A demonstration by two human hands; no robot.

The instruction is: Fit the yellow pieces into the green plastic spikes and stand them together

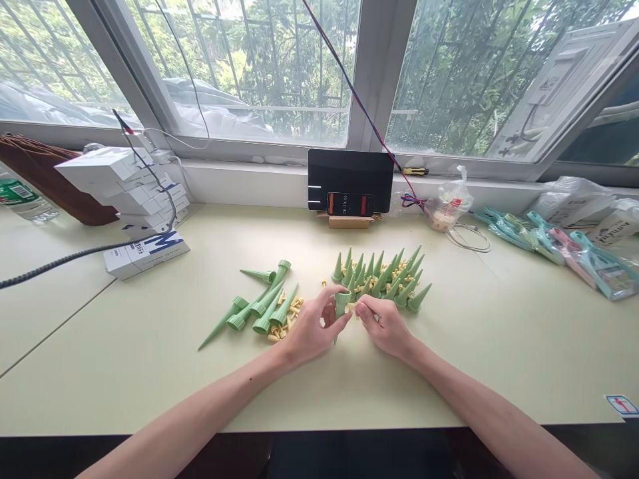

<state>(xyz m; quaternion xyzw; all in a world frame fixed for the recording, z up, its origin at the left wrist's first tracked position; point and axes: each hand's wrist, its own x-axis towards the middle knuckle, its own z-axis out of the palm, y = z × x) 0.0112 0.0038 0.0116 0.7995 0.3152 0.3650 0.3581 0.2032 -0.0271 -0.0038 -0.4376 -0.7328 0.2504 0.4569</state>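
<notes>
My left hand (312, 329) is closed round a green plastic cone spike (341, 305), holding it upright with the wide end up. My right hand (382, 326) pinches a small yellow piece (352, 308) right beside the cone's top. Behind my hands stands a cluster of green cones (382, 279), points up, with yellow bits scattered among them. To the left lies a heap of green cones (259, 309) on their sides, with several small yellow pieces (282, 326) next to them.
A pale green table (150, 346) runs under a window. A phone (350, 203) leans on a black tablet (350, 179). White boxes (130, 193) are stacked at left, a plastic bag (449, 206) and pastel packaged items (559, 249) at right. A black cable (60, 261) crosses the left side.
</notes>
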